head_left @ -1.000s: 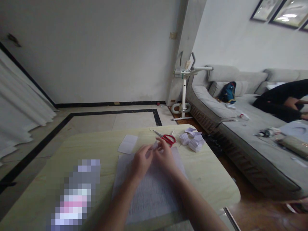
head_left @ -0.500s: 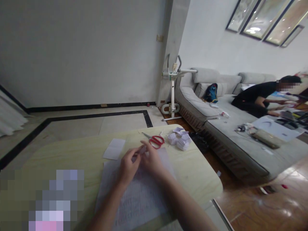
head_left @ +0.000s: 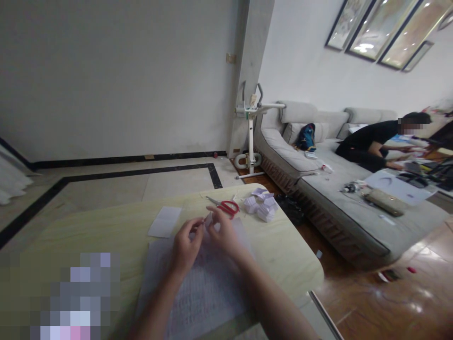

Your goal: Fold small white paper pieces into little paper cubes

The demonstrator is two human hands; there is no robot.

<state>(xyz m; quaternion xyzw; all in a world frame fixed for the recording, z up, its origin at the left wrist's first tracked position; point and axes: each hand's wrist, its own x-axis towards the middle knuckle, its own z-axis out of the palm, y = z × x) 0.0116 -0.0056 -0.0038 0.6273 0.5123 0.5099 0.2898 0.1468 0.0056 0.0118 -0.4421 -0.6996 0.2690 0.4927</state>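
Note:
Above a large written sheet [head_left: 208,293] on the table, my left hand [head_left: 187,241] and my right hand [head_left: 222,231] are close together, fingers bent. Between their fingertips is a small piece of white paper [head_left: 208,218], partly hidden by the fingers. Both hands are closed in a pinch on it. Just beyond my right hand lie scissors [head_left: 228,207] with red handles, blades pointing left. A blank white slip of paper [head_left: 165,222] rests to the left of my hands. Several folded paper pieces [head_left: 264,208] are heaped to the right of the scissors.
The pale table [head_left: 293,264] has a rounded right edge. A grey sofa [head_left: 339,203] stands beyond it, with a person in black [head_left: 371,141] bent forward there. A white exercise machine [head_left: 251,132] stands by the wall. A blurred-out item [head_left: 81,297] is at the lower left.
The view has swung to the right, bringing more of the sofa and the person into sight. My hands stay together over the sheet; their fingertips have shifted slightly around the small paper.

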